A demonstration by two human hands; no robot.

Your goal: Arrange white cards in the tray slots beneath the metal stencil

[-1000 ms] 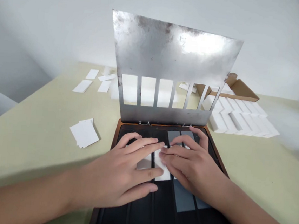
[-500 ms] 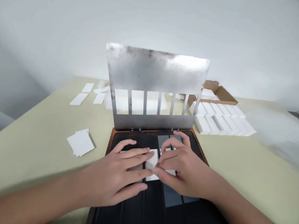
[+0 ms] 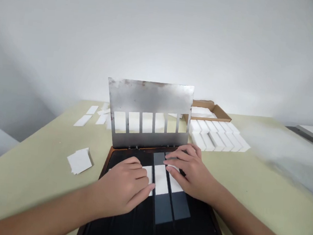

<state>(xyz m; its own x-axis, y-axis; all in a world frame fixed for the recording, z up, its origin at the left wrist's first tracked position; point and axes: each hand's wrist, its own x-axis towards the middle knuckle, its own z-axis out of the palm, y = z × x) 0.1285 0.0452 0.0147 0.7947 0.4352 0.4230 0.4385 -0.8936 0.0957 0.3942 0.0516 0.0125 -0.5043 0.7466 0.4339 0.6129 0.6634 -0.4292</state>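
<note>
A black board (image 3: 123,229) with brown edges lies before me, a metal plate (image 3: 150,98) with a row of rectangular windows standing upright at its far edge. White cards (image 3: 161,179) lie side by side across the board, over dark grey strips (image 3: 163,208). My left hand (image 3: 126,184) is closed over the left part of the row, fingers curled down; whatever its fingertips hold is hidden. Beside it, a white card (image 3: 149,171) is partly covered by that hand. My right hand (image 3: 190,168) is open, fingers apart, resting over the rightmost white card (image 3: 175,184).
A small stack of white cards (image 3: 80,160) lies on the pale table (image 3: 42,180) at left, more loose cards (image 3: 82,120) farther back. Rows of white stacks (image 3: 218,138) stand at right, in front of an open cardboard box (image 3: 222,112).
My left hand's fingers, spread before, are now curled. My right hand has drawn away from the middle card to the right one and opened. The view has tilted up.
</note>
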